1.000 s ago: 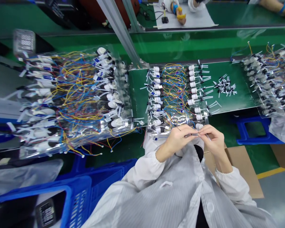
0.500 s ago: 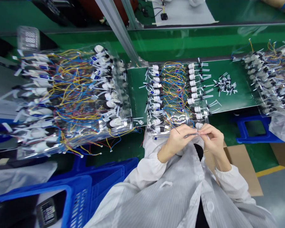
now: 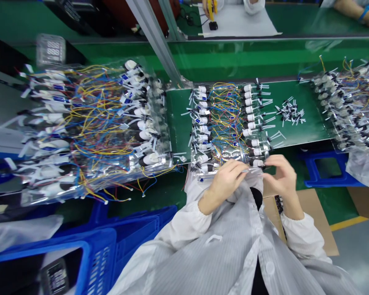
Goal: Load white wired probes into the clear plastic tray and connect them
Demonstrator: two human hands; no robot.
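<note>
My left hand [image 3: 229, 178] rests at the near edge of a clear plastic bag [image 3: 230, 123] of white-capped parts with colored wires, and its fingertips pinch a thin pale piece, too small to identify. My right hand [image 3: 281, 176] hovers just right of it, fingers curled and apart, beside a white-and-black part [image 3: 257, 163] at the bag's corner. Loose black-and-white connectors [image 3: 290, 112] lie in a pile on the green belt [image 3: 298, 131]. Larger bagged wire bundles [image 3: 95, 127] lie to the left, with another [image 3: 350, 102] at the right.
Blue plastic crates [image 3: 110, 241] stand at lower left, and a blue stool [image 3: 322, 172] at right. A cardboard sheet [image 3: 313, 217] lies on the floor. A metal rail [image 3: 150, 37] crosses above the belt. A co-worker's hand [image 3: 210, 6] works beyond it.
My right hand has moved rightward off my left hand, and its fingers have spread. My left hand has drawn slightly back. The co-worker's hand at the far table has moved.
</note>
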